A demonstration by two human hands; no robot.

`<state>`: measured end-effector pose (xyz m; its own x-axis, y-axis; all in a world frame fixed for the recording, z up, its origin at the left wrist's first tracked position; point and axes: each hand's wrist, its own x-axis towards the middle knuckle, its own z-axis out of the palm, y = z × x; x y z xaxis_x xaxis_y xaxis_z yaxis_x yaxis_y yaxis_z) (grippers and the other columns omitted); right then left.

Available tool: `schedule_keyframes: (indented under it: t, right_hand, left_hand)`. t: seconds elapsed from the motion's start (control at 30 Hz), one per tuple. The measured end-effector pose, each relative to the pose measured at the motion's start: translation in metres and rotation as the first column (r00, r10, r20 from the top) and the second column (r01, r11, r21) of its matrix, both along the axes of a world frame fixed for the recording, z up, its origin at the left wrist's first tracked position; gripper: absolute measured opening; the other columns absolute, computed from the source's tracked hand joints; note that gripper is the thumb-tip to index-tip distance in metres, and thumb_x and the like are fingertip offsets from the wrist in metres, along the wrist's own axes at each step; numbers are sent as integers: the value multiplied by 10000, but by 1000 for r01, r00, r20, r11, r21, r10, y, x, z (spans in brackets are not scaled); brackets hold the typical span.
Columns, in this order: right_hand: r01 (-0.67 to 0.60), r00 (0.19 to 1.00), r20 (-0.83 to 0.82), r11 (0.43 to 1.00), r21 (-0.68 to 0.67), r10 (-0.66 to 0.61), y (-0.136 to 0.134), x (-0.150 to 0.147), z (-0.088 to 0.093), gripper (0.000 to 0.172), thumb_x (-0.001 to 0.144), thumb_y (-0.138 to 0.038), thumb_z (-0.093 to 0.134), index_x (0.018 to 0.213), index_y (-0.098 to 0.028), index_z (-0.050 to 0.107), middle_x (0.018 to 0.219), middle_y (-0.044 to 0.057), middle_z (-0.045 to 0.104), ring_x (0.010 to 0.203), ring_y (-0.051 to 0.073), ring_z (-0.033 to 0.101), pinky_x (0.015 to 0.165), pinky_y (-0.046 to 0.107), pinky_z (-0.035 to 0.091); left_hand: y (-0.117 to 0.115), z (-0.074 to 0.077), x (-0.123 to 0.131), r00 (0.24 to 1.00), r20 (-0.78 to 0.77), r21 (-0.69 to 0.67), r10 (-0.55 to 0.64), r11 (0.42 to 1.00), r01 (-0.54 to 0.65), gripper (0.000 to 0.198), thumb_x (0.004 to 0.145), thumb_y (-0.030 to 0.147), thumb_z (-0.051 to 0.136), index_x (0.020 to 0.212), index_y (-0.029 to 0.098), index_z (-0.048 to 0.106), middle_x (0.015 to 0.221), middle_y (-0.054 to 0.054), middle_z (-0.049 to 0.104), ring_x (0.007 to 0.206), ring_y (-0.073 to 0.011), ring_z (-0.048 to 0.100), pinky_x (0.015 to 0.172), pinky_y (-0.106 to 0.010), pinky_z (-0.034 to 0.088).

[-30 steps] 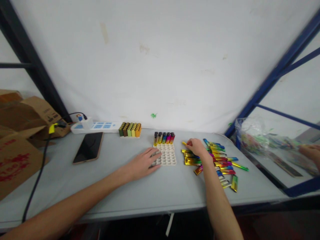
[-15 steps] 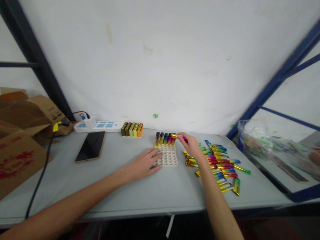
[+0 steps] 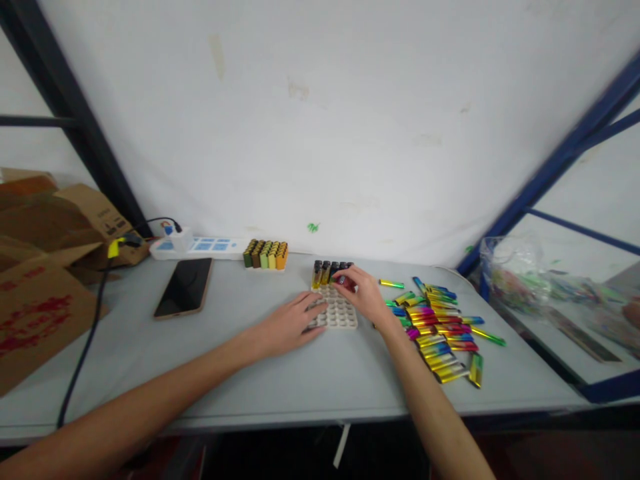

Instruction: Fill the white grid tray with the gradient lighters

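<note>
The right hand (image 3: 357, 292) has its thumb and fingers pinched on a lighter (image 3: 342, 280) over the far part of a pale tray (image 3: 343, 321), just in front of the filled holes; the lighter's dark end shows toward the camera, while the fingers hide most of its body, so the exact tilt of its long axis cannot be told. The left hand (image 3: 290, 327) lies over the tray's left edge, fingers on top and thumb by the near corner, apart from the right hand; whether it grips the tray cannot be told. At the tray's far end stand upright lighters (image 3: 317, 276), long axes vertical and dark tops up, partly behind the right hand. To the right, loose lighters (image 3: 440, 327) lie flat in a pile, most with long axes running roughly sideways, though one near the front edge points away from the person. Farther out, a filled tray (image 3: 265, 256) stands near the wall, with a phone (image 3: 184, 287) and a power strip (image 3: 217, 248) to its left, then a cardboard box (image 3: 45, 307) at the table's left end and clear plastic (image 3: 515, 273) beyond its right
</note>
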<state>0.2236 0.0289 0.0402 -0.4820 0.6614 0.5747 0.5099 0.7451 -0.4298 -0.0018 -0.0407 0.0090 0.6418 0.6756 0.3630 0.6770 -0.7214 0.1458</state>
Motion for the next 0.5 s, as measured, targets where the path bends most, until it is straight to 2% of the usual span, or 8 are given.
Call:
schedule_keyframes:
  t: [0.13,0.27,0.4,0.5]
  right_hand:
    - [-31,999,-13,999,-8,31,-2,-5,-3,294,987,-350,566,1237,-221,651,978,60,604,832,172,600,782,292,517]
    - [-69,998,-15,997,-17,69,1,-10,-9,269,1001,-303,536,1233,-212,636,1071,84,619,969,195,620,867,320,528]
    - [-54,999,-2,998,-16,54,6,-14,-17,266,986,-266,557,1238,-196,604,1082,89,660,908,189,640,871,342,535]
    - [-17,998,-58,999,-42,14,10,-15,-22,319,961,-257,595,1273,-205,556,1038,77,685,837,177,656,801,321,554]
  left_hand:
    - [-1,1,0,1000,-3,-14,1,1000,-1,450,1005,390,534,1422,221,509,1398,-125,521,1334,-287,462,1134,-458,432]
    - [-1,1,0,1000,9,-14,-2,1000,2,431,1004,385,535,1401,220,525,1392,-124,529,1333,-286,464,1136,-451,425]
    - [0,-1,1,1000,-3,-17,0,1000,0,443,1002,384,535,1404,199,522,1392,-135,520,1329,-292,462,1136,-457,422]
    - [1,-2,0,1000,18,-2,-11,1000,11,438,1001,391,536,1397,204,530,1387,-132,526,1329,-288,463,1142,-456,414]
